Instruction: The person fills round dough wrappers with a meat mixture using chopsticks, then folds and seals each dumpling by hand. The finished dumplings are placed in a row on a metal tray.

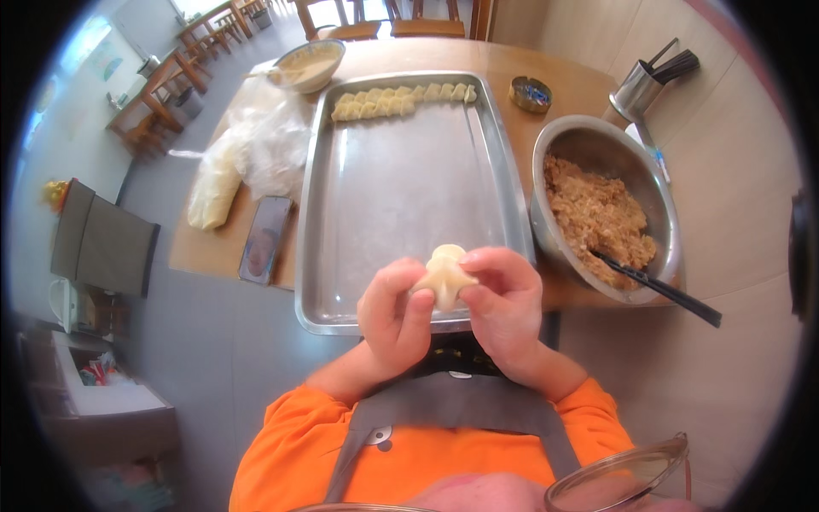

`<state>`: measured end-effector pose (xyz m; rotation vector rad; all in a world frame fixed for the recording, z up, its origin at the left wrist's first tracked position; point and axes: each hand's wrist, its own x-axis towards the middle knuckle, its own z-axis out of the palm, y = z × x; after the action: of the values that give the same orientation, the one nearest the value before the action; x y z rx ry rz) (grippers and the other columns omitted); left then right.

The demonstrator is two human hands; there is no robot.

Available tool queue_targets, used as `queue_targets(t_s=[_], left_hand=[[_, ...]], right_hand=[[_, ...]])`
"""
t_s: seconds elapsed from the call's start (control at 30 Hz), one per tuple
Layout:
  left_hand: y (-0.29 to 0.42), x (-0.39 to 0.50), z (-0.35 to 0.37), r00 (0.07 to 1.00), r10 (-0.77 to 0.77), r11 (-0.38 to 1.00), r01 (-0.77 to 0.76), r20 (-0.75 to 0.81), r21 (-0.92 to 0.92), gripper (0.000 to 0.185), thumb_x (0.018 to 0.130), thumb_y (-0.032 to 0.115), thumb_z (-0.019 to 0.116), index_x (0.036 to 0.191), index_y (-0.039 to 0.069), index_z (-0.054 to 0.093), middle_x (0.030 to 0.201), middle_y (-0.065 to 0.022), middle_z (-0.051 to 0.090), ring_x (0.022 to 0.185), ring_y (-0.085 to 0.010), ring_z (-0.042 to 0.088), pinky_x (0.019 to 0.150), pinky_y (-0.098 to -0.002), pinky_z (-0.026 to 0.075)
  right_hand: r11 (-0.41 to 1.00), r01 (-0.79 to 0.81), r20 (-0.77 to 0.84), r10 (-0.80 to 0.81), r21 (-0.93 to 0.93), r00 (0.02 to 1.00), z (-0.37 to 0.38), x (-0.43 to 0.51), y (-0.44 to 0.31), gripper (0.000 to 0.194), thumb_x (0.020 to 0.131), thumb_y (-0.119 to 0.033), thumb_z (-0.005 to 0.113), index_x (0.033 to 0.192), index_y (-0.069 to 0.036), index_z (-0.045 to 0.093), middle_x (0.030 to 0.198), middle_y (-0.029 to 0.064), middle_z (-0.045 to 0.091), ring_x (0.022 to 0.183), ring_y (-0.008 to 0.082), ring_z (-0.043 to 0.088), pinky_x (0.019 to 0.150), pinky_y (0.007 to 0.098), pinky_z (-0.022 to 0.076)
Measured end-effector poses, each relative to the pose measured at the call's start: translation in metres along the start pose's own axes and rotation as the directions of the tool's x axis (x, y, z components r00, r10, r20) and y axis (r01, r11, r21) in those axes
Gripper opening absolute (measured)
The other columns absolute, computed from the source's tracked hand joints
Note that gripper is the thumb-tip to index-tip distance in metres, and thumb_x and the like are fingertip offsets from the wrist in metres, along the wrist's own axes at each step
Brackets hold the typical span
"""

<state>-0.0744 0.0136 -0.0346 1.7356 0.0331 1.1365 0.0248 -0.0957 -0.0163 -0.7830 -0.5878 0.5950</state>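
A pale dumpling [446,281] is pinched at its two sides between my left hand [400,313] and my right hand [505,304], thumbs and fingertips on the dough. Both hands are over the near edge of a metal tray [409,185]. Folded dumplings [377,104] stand in rows along the tray's far end. To the right, a deep steel bowl [604,134] holds minced filling [595,214], with dark chopsticks [665,288] resting in it and over its rim. Left of the tray, a plastic bag [272,141] lies by a pale, wrapped roll [217,185], likely wrappers or dough.
A phone [265,240] lies left of the tray. A patterned bowl [309,67] of pale contents is at the far left corner. A small round tin [531,95] and a metal holder of chopsticks [640,86] stand at the far right, near the wall.
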Motion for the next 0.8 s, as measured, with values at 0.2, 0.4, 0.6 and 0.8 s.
queue_targets(t_s=[0.2, 0.4, 0.6, 0.8], left_hand=[[-0.003, -0.001, 0.006, 0.993, 0.115, 0.976, -0.111, 0.006, -0.186, 0.021, 0.094, 0.006, 0.062, 0.112, -0.003, 0.058, 0.085, -0.0133, 0.062, 0.070, -0.0202, 0.056, 0.064, -0.0293, 0.048], [0.032, 0.060, -0.018, 0.861, -0.098, 0.990, 0.137, 0.500, -0.041, 0.034, 0.083, 0.010, 0.078, 0.116, 0.003, 0.069, 0.096, -0.0060, 0.063, 0.088, -0.0157, 0.059, 0.076, -0.0287, 0.048], [0.001, 0.126, -0.017, 0.816, -0.208, 0.978, 0.182, 0.539, 0.103, 0.016, 0.081, -0.002, 0.072, 0.095, 0.004, 0.076, 0.088, -0.0065, 0.068, 0.088, -0.0163, 0.065, 0.079, -0.0290, 0.051], [-0.132, 0.224, -0.021, 0.946, -0.189, 0.787, -0.014, 0.263, 0.616, 0.016, 0.082, 0.020, 0.073, 0.092, 0.008, 0.077, 0.090, -0.0075, 0.073, 0.088, -0.0210, 0.067, 0.082, -0.0342, 0.050]], right_hand=[[0.750, 0.368, 0.163, -0.335, -0.549, 0.928, -0.011, -0.003, -0.016, 0.025, 0.068, 0.008, 0.082, 0.089, -0.001, 0.074, 0.077, 0.0085, 0.069, 0.067, 0.0174, 0.066, 0.063, 0.0275, 0.0529], [0.640, 0.524, 0.328, -0.410, -0.562, 0.851, -0.025, -0.001, -0.037, 0.022, 0.072, 0.002, 0.082, 0.092, -0.001, 0.074, 0.083, 0.0095, 0.071, 0.073, 0.0187, 0.068, 0.068, 0.0284, 0.0546], [0.559, 0.492, 0.273, -0.430, -0.668, 0.860, -0.034, 0.004, -0.046, 0.048, 0.082, -0.031, 0.079, 0.112, 0.006, 0.068, 0.098, 0.0143, 0.071, 0.074, 0.0209, 0.068, 0.069, 0.0283, 0.0550], [0.475, 0.483, 0.404, -0.265, -0.736, 0.876, -0.079, -0.030, -0.059, 0.079, 0.085, -0.063, 0.065, 0.117, 0.009, 0.064, 0.105, 0.0197, 0.071, 0.067, 0.0198, 0.066, 0.060, 0.0283, 0.0543]])
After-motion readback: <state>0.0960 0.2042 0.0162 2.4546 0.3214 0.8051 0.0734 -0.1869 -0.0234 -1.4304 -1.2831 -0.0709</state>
